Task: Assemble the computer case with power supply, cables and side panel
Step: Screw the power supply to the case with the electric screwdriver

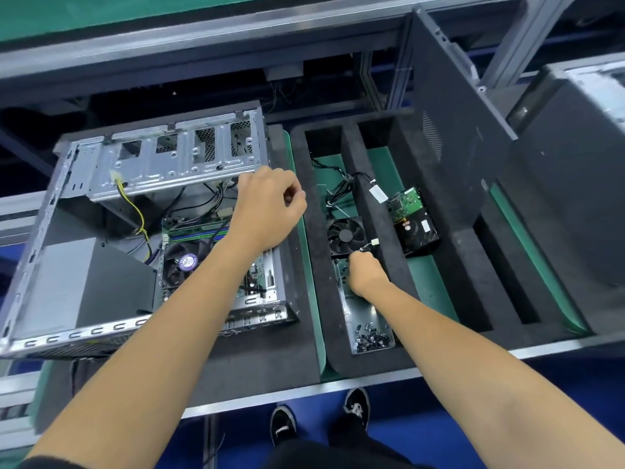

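Note:
The open computer case (pixel 159 164) lies on its side at the left. Inside it sit the grey power supply (pixel 84 275), the motherboard with its CPU fan (pixel 186 262) and loose yellow and black cables (pixel 135 208). My left hand (pixel 270 204) hovers over the case's right edge, fingers curled into a loose fist with nothing visible in it. My right hand (pixel 367 275) reaches down into the metal screw tray (pixel 348 309), just before the black fan (pixel 345 235); its fingertips are hidden. The dark side panel (pixel 449 147) stands upright at the right.
A black foam organiser (pixel 314 265) with slots holds a hard drive (pixel 416 225), a cable bundle (pixel 341 187) and a pile of screws (pixel 372 336). Another dark case (pixel 575 198) stands at the far right. The bench's metal edge (pixel 338 387) runs in front of me.

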